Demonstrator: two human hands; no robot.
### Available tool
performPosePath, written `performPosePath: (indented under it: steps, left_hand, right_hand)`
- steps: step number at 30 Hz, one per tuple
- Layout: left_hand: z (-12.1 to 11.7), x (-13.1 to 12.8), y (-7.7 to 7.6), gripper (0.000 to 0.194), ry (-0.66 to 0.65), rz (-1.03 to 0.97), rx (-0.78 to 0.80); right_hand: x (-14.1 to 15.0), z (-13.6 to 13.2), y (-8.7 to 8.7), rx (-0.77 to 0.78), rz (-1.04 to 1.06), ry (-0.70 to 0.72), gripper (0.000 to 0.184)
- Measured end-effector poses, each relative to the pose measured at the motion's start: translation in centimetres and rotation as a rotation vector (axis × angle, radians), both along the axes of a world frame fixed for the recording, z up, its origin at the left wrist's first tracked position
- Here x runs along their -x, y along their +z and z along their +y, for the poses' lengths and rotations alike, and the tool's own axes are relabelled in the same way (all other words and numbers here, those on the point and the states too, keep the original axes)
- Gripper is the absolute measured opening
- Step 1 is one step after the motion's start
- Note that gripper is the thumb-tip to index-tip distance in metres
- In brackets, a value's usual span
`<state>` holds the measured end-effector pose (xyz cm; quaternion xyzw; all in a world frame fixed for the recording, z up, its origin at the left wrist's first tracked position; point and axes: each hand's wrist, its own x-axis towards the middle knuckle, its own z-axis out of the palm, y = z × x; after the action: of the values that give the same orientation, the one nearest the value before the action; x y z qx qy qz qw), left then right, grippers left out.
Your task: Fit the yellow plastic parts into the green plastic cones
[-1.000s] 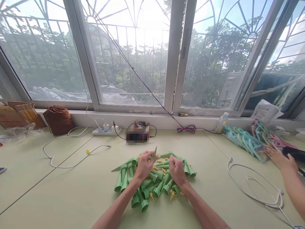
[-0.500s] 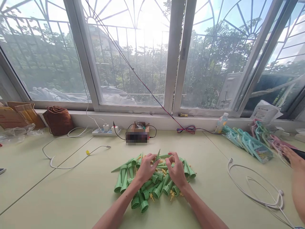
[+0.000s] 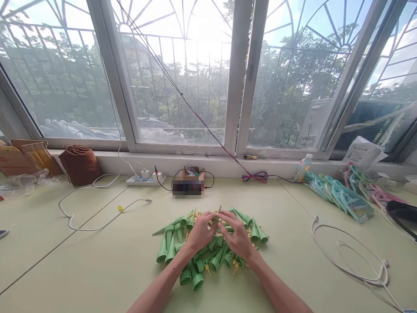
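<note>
My left hand [image 3: 201, 230] pinches a green plastic cone-shaped nozzle [image 3: 220, 209], its narrow tip pointing up between my fingers. Against the same piece, my right hand [image 3: 239, 237] has its fingertips closed; whether they grip the nozzle or a small part is hidden. Under and around both hands lies a heap of similar green nozzles [image 3: 197, 281] with ribbed, hollow wide ends. Small yellow tip pieces [image 3: 207, 269] are scattered among them, several partly covered by my hands.
Loose white cables lie left [image 3: 97, 228] and right [image 3: 350, 274] on the pale green table [image 3: 97, 274]. Along the window side stand a brown pouch [image 3: 81, 165], a power strip [image 3: 146, 179], a small box [image 3: 192, 174], a bottle [image 3: 303, 167] and bagged pastel items [image 3: 342, 198].
My right hand has moved left and met my left hand at the nozzle. Another person's hand at the right edge has gone from view, leaving a black object there.
</note>
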<state>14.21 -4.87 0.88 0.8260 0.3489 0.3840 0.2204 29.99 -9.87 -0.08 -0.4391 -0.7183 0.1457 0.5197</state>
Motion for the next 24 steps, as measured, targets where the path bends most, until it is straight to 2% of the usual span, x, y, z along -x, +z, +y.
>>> performPosePath:
  steps: [10,16,24]
  left_hand:
    - [0.1,0.0,-0.1,0.024,-0.004,0.024,0.008]
    - [0.2,0.1,0.0,0.022,0.048,-0.024,0.014]
    - [0.2,0.2,0.1,0.019,0.072,-0.037,-0.017]
  right_hand:
    - [0.0,0.1,-0.1,-0.03,0.023,-0.047,0.032]
    - [-0.6,0.5,-0.1,-0.067,0.072,-0.188,0.03]
    - [-2.0,0.9,0.2,-0.254,0.075,-0.381,0.034]
